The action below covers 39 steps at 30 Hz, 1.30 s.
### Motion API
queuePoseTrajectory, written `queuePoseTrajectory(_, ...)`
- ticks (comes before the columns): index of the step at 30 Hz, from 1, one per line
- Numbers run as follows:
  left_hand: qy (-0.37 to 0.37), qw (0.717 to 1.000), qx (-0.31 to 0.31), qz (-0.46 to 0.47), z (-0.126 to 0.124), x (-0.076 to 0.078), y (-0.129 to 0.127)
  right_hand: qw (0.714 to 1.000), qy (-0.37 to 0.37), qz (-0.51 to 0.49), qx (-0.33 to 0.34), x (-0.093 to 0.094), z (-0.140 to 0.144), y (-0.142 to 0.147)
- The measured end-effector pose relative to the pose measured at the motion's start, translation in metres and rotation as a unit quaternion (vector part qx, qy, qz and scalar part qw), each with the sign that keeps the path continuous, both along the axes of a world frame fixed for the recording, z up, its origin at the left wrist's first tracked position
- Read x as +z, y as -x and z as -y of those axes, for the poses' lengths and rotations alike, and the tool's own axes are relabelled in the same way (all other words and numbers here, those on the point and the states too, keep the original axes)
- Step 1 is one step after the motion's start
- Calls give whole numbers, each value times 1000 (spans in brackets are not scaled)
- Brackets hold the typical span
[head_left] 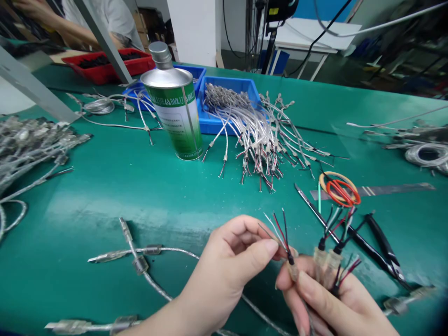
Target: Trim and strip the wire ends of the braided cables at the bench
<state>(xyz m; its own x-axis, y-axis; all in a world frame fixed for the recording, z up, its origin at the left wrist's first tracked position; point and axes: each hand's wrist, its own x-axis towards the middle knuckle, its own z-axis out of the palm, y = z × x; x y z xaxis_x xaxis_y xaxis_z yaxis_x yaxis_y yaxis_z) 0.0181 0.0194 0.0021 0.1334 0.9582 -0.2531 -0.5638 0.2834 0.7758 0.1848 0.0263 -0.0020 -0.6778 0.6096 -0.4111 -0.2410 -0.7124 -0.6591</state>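
Observation:
My right hand [327, 303] is closed around several cables, their stripped ends fanned upward. One cable end [292, 268] is pinched between its thumb and fingers, with white, red and black wires [283, 233] spreading from it. More cable ends [329, 261] with clear sleeves stick up behind that thumb. My left hand [234, 266] pinches a thin wire of the front cable between thumb and forefinger. Clear cables [175, 251] with connector plugs run under my left hand and forearm.
A green and white can [177, 109] stands before a blue bin [229, 126] overflowing with stripped cables. Tweezers [315, 210], black-handled cutters [383, 240], tape rings [341, 189] and a steel ruler [395, 189] lie right. A cable heap [31, 144] lies left; a person [105, 23] sits behind.

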Motion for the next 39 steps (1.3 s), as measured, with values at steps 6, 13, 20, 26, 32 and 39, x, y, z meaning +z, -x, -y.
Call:
queuePoseTrajectory(6,-9,1000,6,19,1,-1,-2,998,-47,11,39,-7,-2,-5)
queuePoseTrajectory(13,14,1000,10,-8,0,-1,0,999,-32,5,28,-5,0,-4)
queuePoseTrajectory(20,-3,995,18,-103,1,0,3,999,-20,25,19,-6,3,-4)
queuePoseTrajectory(26,-10,983,-2,-182,1,2,6,996,-35,80,4,-5,3,-1)
queuePoseTrajectory(32,-19,983,-23,-180,2,2,8,983,-71,171,-2,-1,5,0)
queuePoseTrajectory(39,-23,986,-36,-162,2,4,9,975,-96,198,25,9,2,2)
